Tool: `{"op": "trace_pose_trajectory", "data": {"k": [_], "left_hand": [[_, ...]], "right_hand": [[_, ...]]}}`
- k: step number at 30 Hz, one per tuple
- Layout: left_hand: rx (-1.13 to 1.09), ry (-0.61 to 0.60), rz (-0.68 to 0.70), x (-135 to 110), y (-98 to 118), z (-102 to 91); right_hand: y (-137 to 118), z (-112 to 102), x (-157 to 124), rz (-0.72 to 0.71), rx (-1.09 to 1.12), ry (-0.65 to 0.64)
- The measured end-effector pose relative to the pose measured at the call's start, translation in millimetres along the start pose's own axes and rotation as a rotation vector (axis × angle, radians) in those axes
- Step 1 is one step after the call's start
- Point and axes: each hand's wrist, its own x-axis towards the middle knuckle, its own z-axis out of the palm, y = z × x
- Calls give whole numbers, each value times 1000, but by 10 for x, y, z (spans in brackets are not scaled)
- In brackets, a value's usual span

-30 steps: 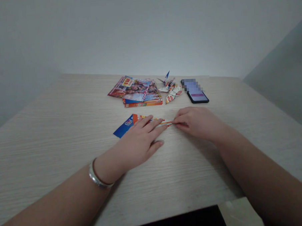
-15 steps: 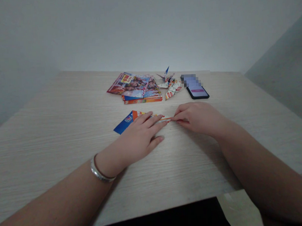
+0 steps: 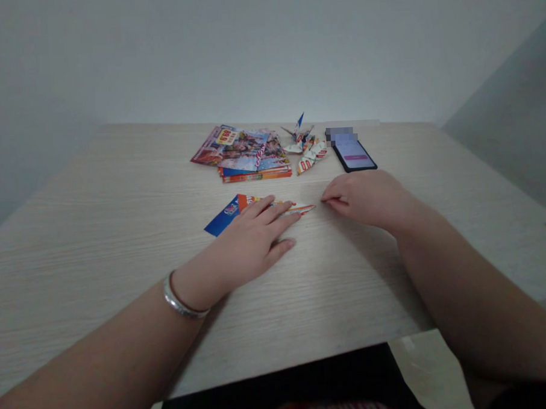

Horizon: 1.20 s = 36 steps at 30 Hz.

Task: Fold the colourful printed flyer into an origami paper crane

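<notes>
A folded sheet of coloured paper (image 3: 230, 211), blue and orange, lies on the pale wooden table (image 3: 97, 224). My left hand (image 3: 251, 238) rests flat on it with fingers stretched out and a silver bracelet on the wrist. My right hand (image 3: 367, 197) sits just right of the paper's pointed tip, fingers curled together, a small gap from the paper. I cannot see anything in it.
At the back of the table lie a stack of colourful printed sheets (image 3: 243, 154), two folded paper cranes (image 3: 306, 146) and a phone (image 3: 352, 153) with its screen lit. A wall stands behind the table; the near edge is close to my body.
My right hand has slid right and come off the paper's tip, which it was pinching earlier. The left hand stays flat on the paper. The view has tilted slightly.
</notes>
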Motion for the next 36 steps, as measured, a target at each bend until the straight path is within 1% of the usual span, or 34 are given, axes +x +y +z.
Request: {"op": "trace_pose_trajectory", "data": {"k": [2,4,6,10,17,19,22,25,30,36], "left_hand": [[7,-5,-4,-1,2,-4],[13,4,4,-2,2,-3],[20,17,21,-5,4,-4],[43,20,34,-28,12,-12],[64,39,58,-70,-18,-8],[64,42,77,-65,-39,-19],[73,13,101,-54,-66,-42],[82,1,94,-51,-76,-51],[94,40,96,-69,-75,-35],[103,113,108,-103,-129,20]], "right_hand": [[-17,19,7,-89,64,36],[-51,45,24,-190,111,29],[-91,69,41,-231,111,5],[-149,75,55,-212,81,-25],[-226,2,26,-138,39,-61],[-239,-3,23,-138,36,-72],[-236,5,26,-145,55,-76],[-231,8,20,-154,53,-60],[-291,-21,-11,-185,-6,-66],[-385,-14,0,-216,71,-73]]}}
